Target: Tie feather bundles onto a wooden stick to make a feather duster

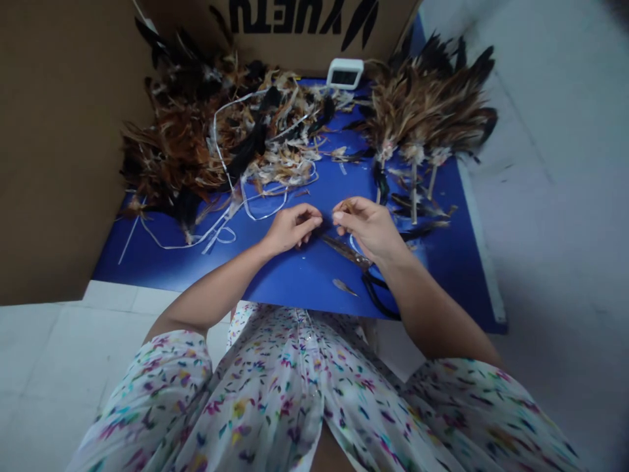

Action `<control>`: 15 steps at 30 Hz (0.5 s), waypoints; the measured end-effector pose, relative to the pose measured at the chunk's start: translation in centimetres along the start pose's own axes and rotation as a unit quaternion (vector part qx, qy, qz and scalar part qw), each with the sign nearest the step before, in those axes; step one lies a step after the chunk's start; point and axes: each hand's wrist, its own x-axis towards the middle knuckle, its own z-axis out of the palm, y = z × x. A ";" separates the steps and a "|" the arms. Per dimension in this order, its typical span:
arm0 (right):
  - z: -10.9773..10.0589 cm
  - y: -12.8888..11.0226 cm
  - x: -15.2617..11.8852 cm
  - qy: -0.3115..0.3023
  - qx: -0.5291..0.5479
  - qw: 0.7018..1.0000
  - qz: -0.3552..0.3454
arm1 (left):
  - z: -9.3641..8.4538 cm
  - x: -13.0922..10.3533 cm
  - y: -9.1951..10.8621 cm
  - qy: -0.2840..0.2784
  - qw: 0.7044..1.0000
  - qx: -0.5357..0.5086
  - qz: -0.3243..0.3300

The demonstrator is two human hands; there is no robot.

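Over the front of the blue table [289,275], my left hand [295,226] is closed in a pinch, thumb against fingers; what it holds, if anything, is too small and dark to make out. Close by on the right, my right hand [366,226] is also pinched, with a small brown feather [348,206] showing among its fingers. The fingertips of the two hands are slightly apart. Scissors [376,295] with black handles lie partly under my right hand and wrist, blades pointing left toward my left hand. A small loose feather [345,287] lies near the table's front edge.
A large heap of brown and black feathers [181,137] covers the back left, with white ribbon [216,141] trailing across it. Bundled feathers on sticks [422,111] lie at the back right. A white digital timer [344,73] stands before a cardboard box [295,46]. Cardboard [54,144] walls the left.
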 end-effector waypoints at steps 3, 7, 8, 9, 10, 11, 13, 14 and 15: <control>-0.2 0.2 0.0 0.002 0.000 1.000 -0.006 | 0.1 0.2 0.2 -0.008 0.999 -0.039 -0.029; -0.3 0.2 0.0 0.000 -0.010 1.000 -0.014 | 0.4 0.1 0.8 -0.033 0.996 -0.069 -0.039; -0.2 0.2 -0.1 -0.003 -0.014 1.000 -0.014 | 0.4 0.1 0.9 -0.037 0.996 -0.073 -0.039; -0.2 0.1 -0.1 -0.007 -0.016 1.000 -0.014 | 0.5 0.0 1.0 -0.041 0.996 -0.075 -0.039; -0.2 0.0 -0.1 -0.012 -0.018 1.000 -0.013 | 0.5 0.0 1.1 -0.043 0.995 -0.078 -0.040; -0.1 -0.1 -0.1 -0.019 -0.019 1.000 -0.013 | 0.6 0.0 1.1 -0.044 0.995 -0.080 -0.042; 0.0 0.0 -0.1 -0.033 -0.021 0.999 -0.014 | 0.7 0.0 1.2 -0.039 0.995 -0.087 -0.042; 0.0 0.1 -0.1 -0.039 -0.022 0.999 -0.015 | 0.8 0.0 1.2 -0.034 0.994 -0.092 -0.040; 0.0 0.2 0.0 -0.043 -0.023 0.999 -0.016 | 0.8 0.0 1.2 -0.028 0.994 -0.098 -0.038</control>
